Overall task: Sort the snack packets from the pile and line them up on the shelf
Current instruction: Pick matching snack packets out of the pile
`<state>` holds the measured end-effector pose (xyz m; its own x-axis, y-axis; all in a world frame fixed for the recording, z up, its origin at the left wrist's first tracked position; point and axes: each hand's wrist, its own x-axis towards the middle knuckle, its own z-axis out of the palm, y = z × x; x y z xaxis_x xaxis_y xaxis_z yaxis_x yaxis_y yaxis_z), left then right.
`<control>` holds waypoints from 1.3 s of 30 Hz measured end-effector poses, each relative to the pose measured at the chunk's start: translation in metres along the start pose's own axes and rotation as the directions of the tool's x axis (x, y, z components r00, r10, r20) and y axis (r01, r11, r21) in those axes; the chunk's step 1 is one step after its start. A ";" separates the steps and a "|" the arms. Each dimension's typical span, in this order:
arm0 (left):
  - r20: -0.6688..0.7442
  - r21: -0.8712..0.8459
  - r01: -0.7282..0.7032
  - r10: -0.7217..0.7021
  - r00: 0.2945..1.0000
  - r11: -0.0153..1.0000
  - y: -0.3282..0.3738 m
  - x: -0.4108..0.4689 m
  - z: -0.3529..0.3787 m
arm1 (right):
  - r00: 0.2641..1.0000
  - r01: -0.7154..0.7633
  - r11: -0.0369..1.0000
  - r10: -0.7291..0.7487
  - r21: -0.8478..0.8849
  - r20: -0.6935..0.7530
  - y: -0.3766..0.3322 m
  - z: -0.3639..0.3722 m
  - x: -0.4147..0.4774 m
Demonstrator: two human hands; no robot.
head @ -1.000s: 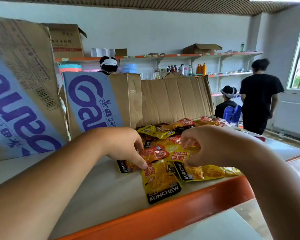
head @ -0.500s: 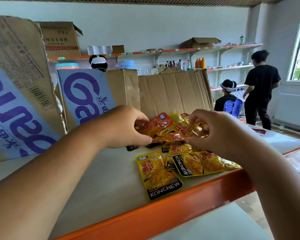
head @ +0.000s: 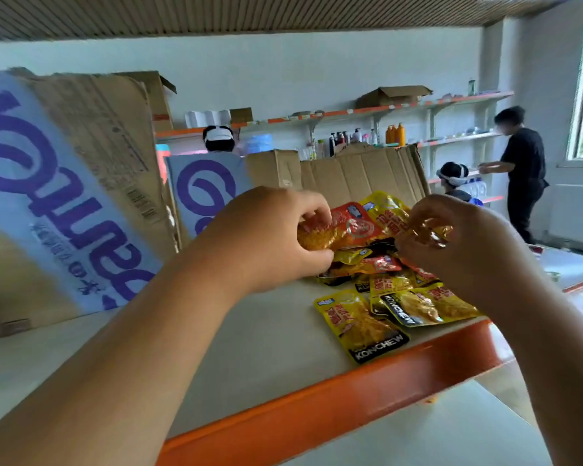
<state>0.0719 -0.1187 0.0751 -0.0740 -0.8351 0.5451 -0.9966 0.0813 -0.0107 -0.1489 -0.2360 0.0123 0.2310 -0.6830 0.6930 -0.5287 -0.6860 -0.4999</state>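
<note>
Left hand (head: 276,237): fingers and thumb curled round the left end of an orange-red foil snack packet (head: 352,227), held above the pile. Right hand (head: 451,243): fingertips pinch a crinkled yellow foil snack packet (head: 386,211) just beside it. The two held packets overlap (which lies on top cannot be told).

Below both hands, the loose pile of yellow and red packets (head: 377,269) lies toward the right end of the pale shelf board with orange front lip (head: 266,338). Two yellow packets lie flat nearer the lip: the left yellow packet (head: 360,326) and the right yellow packet (head: 424,306), both marked KONCHEW.

Brown cardboard cartons with blue and purple print (head: 64,196) lean at the far left.
</note>
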 end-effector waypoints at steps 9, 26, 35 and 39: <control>-0.238 0.021 0.049 -0.042 0.970 0.999 -0.060 -0.149 -0.076 | 0.995 0.100 0.993 -0.101 0.055 0.015 -0.133 0.005 -0.077; -0.437 0.094 0.550 -0.462 0.771 0.830 -0.192 -0.520 -0.251 | 0.869 0.230 0.803 -0.424 0.550 0.256 -0.489 0.164 -0.241; -0.493 0.129 0.712 -0.578 0.650 0.691 -0.242 -0.633 -0.260 | 0.779 0.208 0.705 -0.538 0.678 0.321 -0.570 0.258 -0.302; -0.481 0.147 0.731 -0.598 0.642 0.666 -0.270 -0.642 -0.255 | 0.763 0.174 0.693 -0.544 0.700 0.348 -0.584 0.297 -0.305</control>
<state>0.3971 0.5345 -0.0580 0.5652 -0.3227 0.7592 -0.7234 -0.6363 0.2680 0.3324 0.2983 -0.0619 0.7485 -0.2355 0.6199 0.2457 -0.7698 -0.5891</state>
